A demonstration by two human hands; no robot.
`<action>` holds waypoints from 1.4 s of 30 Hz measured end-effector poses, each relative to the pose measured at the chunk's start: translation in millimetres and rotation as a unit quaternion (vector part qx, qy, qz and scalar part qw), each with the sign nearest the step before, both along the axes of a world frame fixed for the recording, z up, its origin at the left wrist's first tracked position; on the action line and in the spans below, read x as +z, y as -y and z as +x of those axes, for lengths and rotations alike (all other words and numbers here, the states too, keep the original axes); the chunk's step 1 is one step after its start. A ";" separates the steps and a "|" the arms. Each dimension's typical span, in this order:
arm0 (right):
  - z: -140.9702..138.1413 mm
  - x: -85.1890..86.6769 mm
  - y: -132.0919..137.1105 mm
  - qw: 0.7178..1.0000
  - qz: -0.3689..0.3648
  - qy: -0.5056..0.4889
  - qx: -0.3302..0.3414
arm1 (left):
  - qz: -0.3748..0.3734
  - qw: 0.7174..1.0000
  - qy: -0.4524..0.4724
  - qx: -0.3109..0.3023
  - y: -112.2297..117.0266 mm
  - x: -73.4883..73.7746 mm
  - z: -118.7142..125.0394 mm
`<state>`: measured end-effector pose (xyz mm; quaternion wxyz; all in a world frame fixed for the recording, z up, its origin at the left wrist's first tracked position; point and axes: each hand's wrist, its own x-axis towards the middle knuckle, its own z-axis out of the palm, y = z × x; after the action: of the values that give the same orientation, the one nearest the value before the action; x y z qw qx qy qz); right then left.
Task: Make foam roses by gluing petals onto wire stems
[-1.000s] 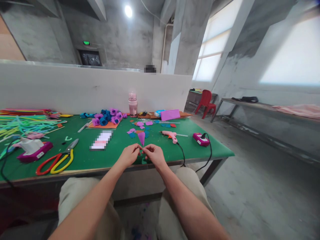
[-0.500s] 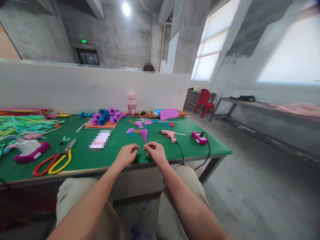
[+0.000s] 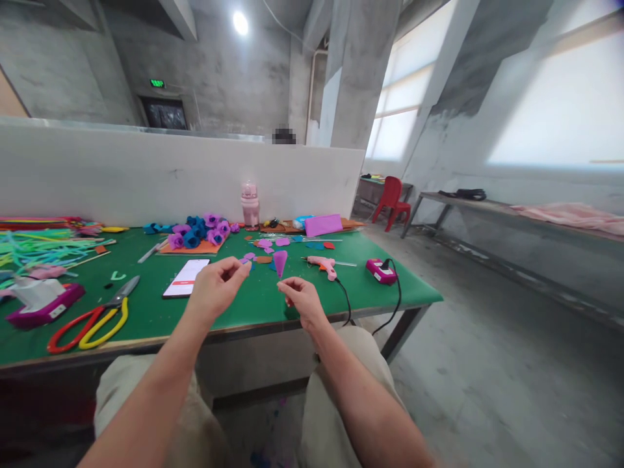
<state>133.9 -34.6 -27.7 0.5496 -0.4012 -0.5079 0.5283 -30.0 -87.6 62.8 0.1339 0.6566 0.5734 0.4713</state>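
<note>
My right hand [image 3: 301,299] pinches the narrow lower tip of a purple paper cone [image 3: 279,261], whose wide end points up and away from me. Raised over the green table [image 3: 253,305], my left hand [image 3: 221,286] has its thumb and fingers closed. Its fingertips overlap the near edge of some purple paper pieces [image 3: 250,257]; whether they grip anything is too small to tell. More loose cut pieces in purple, blue and brown lie just beyond both hands, among them a brown piece [image 3: 264,259].
Right of my hands lies a pink glue gun [image 3: 324,265], its cord hanging off the front edge. Left are a phone [image 3: 178,286], scissors [image 3: 97,318] and colourful stems [image 3: 39,250]. Paper flowers [image 3: 197,232], a pink bottle [image 3: 250,207] and a white partition [image 3: 146,175] stand behind.
My left hand has moved left and slightly up, away from the cone, and now partly covers the phone. The right hand keeps holding the cone. The whole view has shifted slightly.
</note>
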 end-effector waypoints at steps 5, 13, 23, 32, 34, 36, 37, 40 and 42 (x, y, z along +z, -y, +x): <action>-9.8 1.0 6.8 0.998 -0.002 -0.023 0.059 | -0.165 0.967 0.124 -0.148 -27.8 -51.1 7.1; -26.9 -5.3 13.2 0.993 0.056 0.049 0.087 | -0.228 0.901 0.318 -0.186 -30.8 -76.5 17.9; -2.4 10.5 8.1 0.966 0.177 0.163 -0.092 | -0.247 0.839 0.439 -0.207 -27.9 -61.9 -1.6; -5.3 20.0 12.3 0.993 0.048 -0.108 -0.007 | -0.210 0.811 0.495 -0.232 -33.7 -67.5 -5.1; -5.9 24.1 14.3 0.973 -0.034 -0.223 0.050 | -0.209 0.811 0.497 -0.228 -36.0 -70.2 -6.8; -6.5 27.8 16.4 0.943 -0.085 -0.313 0.077 | -0.211 0.810 0.499 -0.227 -36.6 -72.0 -7.0; -6.7 29.6 17.7 0.929 -0.098 -0.347 0.083 | -0.211 0.809 0.500 -0.226 -36.4 -72.5 -6.6; -7.2 33.6 21.9 0.899 -0.106 -0.412 0.108 | -0.204 0.809 0.506 -0.218 -35.2 -72.6 -5.0; -7.4 34.6 23.6 0.888 -0.093 -0.432 0.127 | -0.198 0.811 0.508 -0.212 -34.5 -72.0 -4.5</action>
<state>126.5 -58.3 6.9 0.6028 -0.1150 -0.2153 0.7596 -34.5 -53.1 -9.2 0.6296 0.3888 0.3509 0.5739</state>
